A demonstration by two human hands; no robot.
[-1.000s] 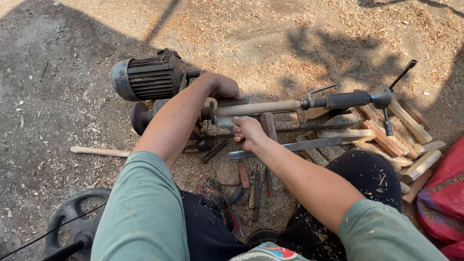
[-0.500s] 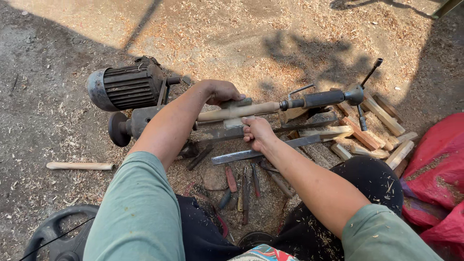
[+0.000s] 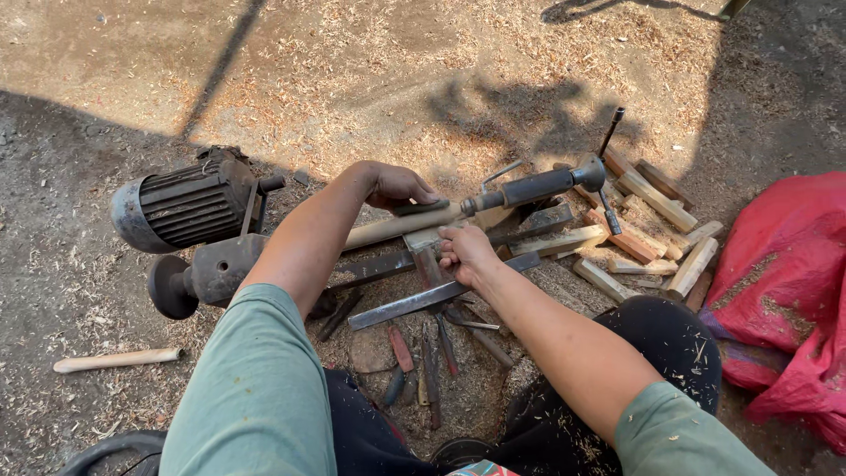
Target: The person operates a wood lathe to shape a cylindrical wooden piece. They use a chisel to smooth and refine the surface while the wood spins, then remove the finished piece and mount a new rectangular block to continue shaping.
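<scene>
Wooden rod (image 3: 397,227): mounted on ground lathe between electric motor (image 3: 181,203) at 9 o'clock and tailstock (image 3: 538,185) at 3 o'clock. Left hand (image 3: 397,187): grip curled over rod top. Right hand (image 3: 465,254): grip pressed around chisel (image 3: 423,257), just below rod.

Bare, sandy ground (image 3: 370,62) strewn with pale wood shavings carries everything. A grey ribbed electric motor (image 3: 181,201) sits towards its left edge, a pale turned wooden stick (image 3: 117,360) lying nearer the lower left corner. Rough-cut wooden blocks (image 3: 656,234) are piled towards the right, beside a crumpled red sack (image 3: 789,291) at the right edge. Small metal chisels (image 3: 432,353) lie near the bottom middle.
</scene>
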